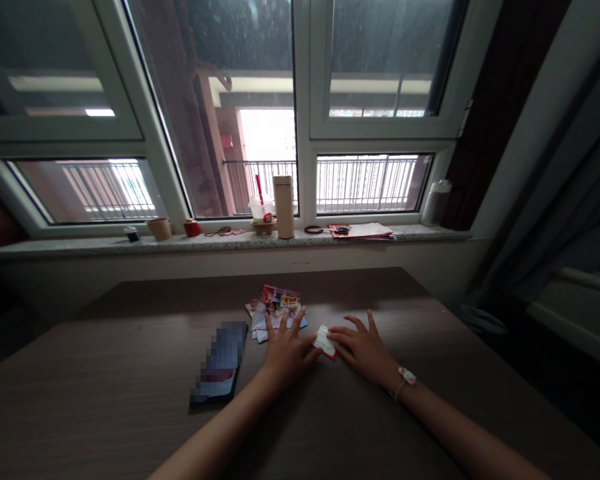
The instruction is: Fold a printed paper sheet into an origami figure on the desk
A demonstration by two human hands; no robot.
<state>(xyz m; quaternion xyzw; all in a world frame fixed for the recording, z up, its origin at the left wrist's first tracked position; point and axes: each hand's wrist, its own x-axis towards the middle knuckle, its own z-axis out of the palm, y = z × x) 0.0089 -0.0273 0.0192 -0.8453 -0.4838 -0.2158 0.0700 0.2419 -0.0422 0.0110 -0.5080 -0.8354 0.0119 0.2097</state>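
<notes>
A small piece of white paper with a red edge (325,341) lies between my two hands, low over the table. My left hand (286,350) grips its left side between thumb and index finger, while the other fingers spread toward a pile of colourful printed papers or packets (275,303). On the right side of the paper, the thumb and front fingers of my right hand (367,353) are closed, with the remaining fingers raised apart. A bracelet with a white charm (407,375) circles my right wrist. The paper's underside is hidden.
A dark phone (220,363), its screen blurred out, lies left of my left forearm on the brown wooden table (130,347). Along the windowsill (220,241) stand a beige flask (283,207), a paper cup (159,229), a cup with a red straw (260,208) and scissors (341,231).
</notes>
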